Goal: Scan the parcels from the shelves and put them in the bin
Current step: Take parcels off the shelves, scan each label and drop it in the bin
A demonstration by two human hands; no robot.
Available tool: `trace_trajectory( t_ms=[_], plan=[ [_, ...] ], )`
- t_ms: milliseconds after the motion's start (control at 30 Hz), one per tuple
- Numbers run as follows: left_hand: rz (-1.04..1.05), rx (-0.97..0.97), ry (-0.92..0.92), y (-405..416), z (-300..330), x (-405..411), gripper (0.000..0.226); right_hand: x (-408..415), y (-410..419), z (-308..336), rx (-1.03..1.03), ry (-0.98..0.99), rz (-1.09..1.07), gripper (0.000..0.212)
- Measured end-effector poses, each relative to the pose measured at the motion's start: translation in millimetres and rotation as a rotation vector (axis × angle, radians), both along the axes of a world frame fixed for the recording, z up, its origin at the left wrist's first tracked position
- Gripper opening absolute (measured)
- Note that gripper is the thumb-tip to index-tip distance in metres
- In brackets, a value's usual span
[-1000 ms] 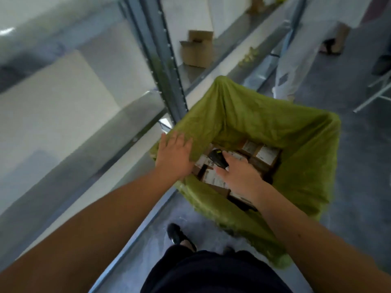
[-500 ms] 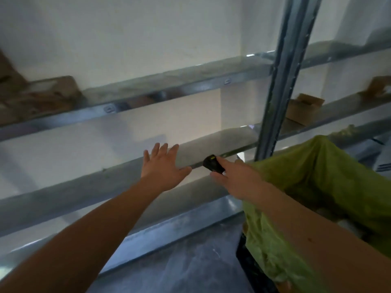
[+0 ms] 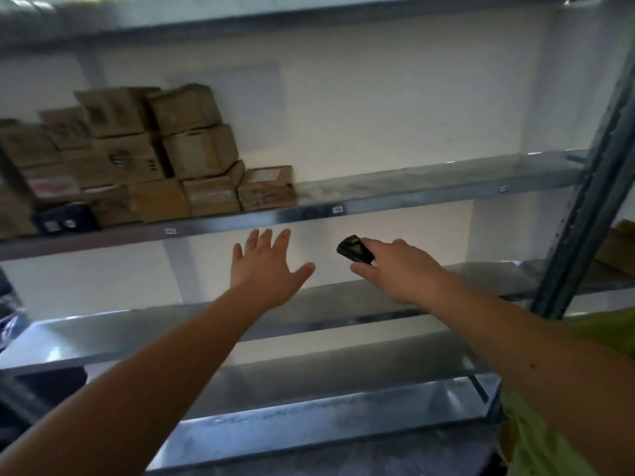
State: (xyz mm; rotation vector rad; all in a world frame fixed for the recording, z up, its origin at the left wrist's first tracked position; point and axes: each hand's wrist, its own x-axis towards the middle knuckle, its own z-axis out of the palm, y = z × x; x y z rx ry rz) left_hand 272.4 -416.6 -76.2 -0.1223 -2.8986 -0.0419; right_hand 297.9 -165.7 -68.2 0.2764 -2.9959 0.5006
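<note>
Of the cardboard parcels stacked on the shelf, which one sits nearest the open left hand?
The low parcel at the right end of the row, standing alone on the shelf with nothing on top. It is closest to the left hand; the others lie further left.

White wall (image 3: 395,108) behind grey steel upright (image 3: 584,214)

Shelves ahead, parcels stacked up at ten o'clock.

The parcels (image 3: 147,156) sit piled on the middle shelf (image 3: 412,187), toward its left end, against the wall behind. Below and before that shelf, the left hand (image 3: 264,269) is at twelve o'clock; the right hand (image 3: 395,269), with the scanner (image 3: 354,249), lies just beside it at one o'clock. The bin (image 3: 536,441) stands at four o'clock, right of the lowest shelf (image 3: 309,424).
</note>
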Motion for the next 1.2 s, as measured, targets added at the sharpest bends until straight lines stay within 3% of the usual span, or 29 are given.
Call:
trace_trajectory(
  t_ms=[233, 533, 767, 867, 1033, 1200],
  plan=[
    [0.055, -0.003, 0.074, -45.2, 35.9, -20.6, 0.093, -26.9, -39.4, 37.5, 0.008, 0.073, 0.071, 0.054],
    [0.021, 0.057, 0.148, -45.4, 64.8, -83.1, 0.087, -100.2, -56.4, 63.8, 0.001, 0.14, 0.13, 0.058],
    [0.075, 0.269, 0.062, -23.7, 72.6, -154.3, 0.096, -183.2, -51.7, 81.1, 0.012, 0.135, 0.144, 0.062],
    [0.12, 0.228, 0.075, -16.1, 76.7, -185.3, 0.09, -218.9, -47.6, 89.3, 0.046, 0.157, 0.16, 0.067],
    [0.267, 0.156, -0.021, -1.0, 84.0, -214.0, 0.108, -263.2, -39.1, 93.2, 0.044, 0.148, 0.192, 0.068],
    [0.331, 0.182, -0.053, 11.0, 86.8, -228.2, 0.081, -293.6, -36.4, 88.1, 0.047, 0.125, 0.227, 0.067]
  ],
)
